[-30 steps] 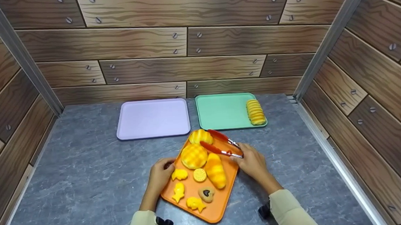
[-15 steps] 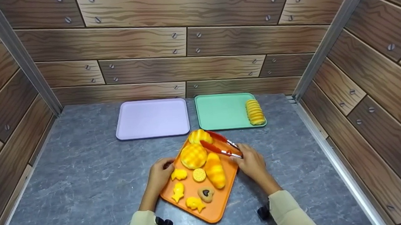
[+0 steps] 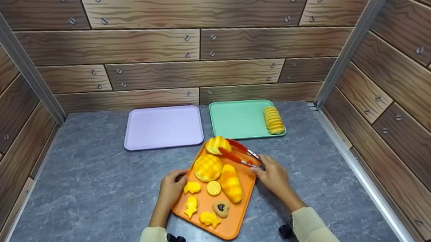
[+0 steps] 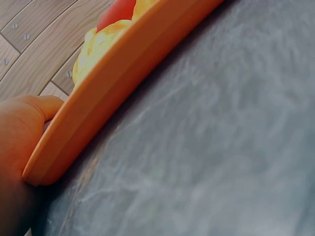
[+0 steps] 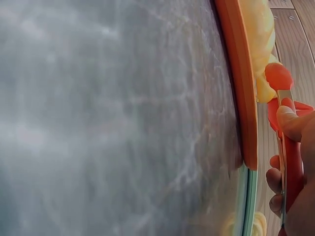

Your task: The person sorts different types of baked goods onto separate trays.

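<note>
My left hand grips the left rim of an orange tray, thumb on the rim. My right hand holds red-tipped tongs, whose tips lie at a small ridged bun at the tray's far corner. Contact on the bun's far side cannot be told. Near it on the tray lie a round checkered bun, a long bread roll, a round biscuit, a heart-shaped cookie and several yellow fish-shaped pieces. In the right wrist view, fingers wrap the tongs' red handle.
Behind the orange tray, a lilac tray stands at the left and a green tray at the right. A ridged loaf rests along the green tray's right end. Wood-patterned walls enclose the grey tabletop.
The tongs and right hand have shifted slightly right. The small ridged bun has moved a little right and away with the tongs. The left hand and orange tray have stayed put.
</note>
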`<act>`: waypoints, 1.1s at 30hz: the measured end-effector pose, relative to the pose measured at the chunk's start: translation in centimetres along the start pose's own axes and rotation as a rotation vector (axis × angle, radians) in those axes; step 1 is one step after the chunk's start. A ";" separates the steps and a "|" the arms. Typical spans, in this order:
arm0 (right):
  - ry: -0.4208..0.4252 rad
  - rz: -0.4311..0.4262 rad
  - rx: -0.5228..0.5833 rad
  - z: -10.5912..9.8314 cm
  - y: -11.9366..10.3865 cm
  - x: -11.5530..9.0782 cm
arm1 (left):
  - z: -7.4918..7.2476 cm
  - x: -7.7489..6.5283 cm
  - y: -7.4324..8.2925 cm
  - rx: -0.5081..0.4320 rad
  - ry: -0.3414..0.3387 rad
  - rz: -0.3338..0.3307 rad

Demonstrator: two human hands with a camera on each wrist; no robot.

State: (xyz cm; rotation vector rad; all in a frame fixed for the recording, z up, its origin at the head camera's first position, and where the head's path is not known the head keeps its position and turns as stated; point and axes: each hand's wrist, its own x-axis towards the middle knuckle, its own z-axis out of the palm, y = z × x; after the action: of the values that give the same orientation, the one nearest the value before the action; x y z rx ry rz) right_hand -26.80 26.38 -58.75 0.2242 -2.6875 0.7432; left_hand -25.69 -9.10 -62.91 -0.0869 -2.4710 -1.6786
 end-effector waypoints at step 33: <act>0.202 0.329 -0.066 -1.0 5.2 3.5 | 0.0 -0.1 0.1 0.002 -0.003 0.008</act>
State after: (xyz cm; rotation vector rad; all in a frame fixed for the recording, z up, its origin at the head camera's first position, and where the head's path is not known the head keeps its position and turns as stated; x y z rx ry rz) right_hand -31.00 31.13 -59.08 -0.3021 -2.5757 0.7219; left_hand -25.59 -9.08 -62.84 -0.0993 -2.4709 -1.6740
